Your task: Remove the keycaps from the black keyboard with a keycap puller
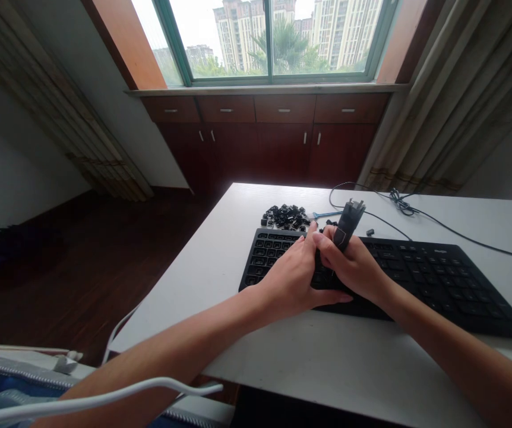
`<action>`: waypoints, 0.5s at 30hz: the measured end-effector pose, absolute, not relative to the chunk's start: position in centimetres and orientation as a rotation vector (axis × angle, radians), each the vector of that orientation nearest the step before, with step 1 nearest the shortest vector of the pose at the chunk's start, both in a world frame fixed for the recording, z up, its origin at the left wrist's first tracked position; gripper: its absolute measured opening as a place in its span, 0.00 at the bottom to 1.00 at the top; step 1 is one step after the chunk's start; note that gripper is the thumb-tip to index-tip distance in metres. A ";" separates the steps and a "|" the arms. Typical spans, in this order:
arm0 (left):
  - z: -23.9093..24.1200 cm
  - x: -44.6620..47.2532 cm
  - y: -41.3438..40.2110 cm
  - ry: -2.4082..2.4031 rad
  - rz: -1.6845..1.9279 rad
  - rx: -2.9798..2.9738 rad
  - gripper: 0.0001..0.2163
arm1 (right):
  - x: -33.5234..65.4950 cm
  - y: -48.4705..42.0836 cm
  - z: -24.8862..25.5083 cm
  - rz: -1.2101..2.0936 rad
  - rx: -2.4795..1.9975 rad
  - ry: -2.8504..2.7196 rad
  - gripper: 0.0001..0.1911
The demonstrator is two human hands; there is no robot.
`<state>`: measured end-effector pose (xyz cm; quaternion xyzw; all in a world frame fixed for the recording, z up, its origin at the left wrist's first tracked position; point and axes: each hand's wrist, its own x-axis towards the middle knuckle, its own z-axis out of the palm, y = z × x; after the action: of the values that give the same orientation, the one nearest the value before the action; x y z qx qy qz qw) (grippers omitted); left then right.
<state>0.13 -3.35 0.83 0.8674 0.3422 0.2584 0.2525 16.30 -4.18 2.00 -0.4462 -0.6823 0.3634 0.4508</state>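
A black keyboard (434, 279) lies across the table, with keys in place on its right part and bare key sockets at its left end. My left hand (294, 273) rests on the keyboard, fingers stretched towards the far edge, thumb out along the near edge. Wrapped around a black hand tool (348, 224) with a forked upper end, my right hand (349, 261) is closed just above the keyboard. The tool's lower end is hidden behind the hands. Many loose black keycaps (286, 217) are heaped behind the keyboard's left part.
A small blue-handled brush (325, 214) lies by the keycaps, and a single keycap (370, 232) sits farther right. The black cable (401, 202) runs over the back of the white table (185, 291). A white cable (126, 392) crosses near my left forearm.
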 end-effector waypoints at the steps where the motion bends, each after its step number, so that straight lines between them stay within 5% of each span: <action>1: 1.0 0.1 -3.3 0.919 0.706 2.366 0.53 | 16.2 -4.3 2.1 0.889 -1.113 -1.684 0.20; 15: 2.0 -0.4 -2.7 0.767 0.690 2.464 0.44 | 16.2 -4.8 2.0 0.875 -1.133 -1.694 0.21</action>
<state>-0.39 -2.72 1.96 0.8971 0.2792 0.2512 0.2328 16.22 -4.83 2.03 -0.4572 -0.6839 0.3531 0.4456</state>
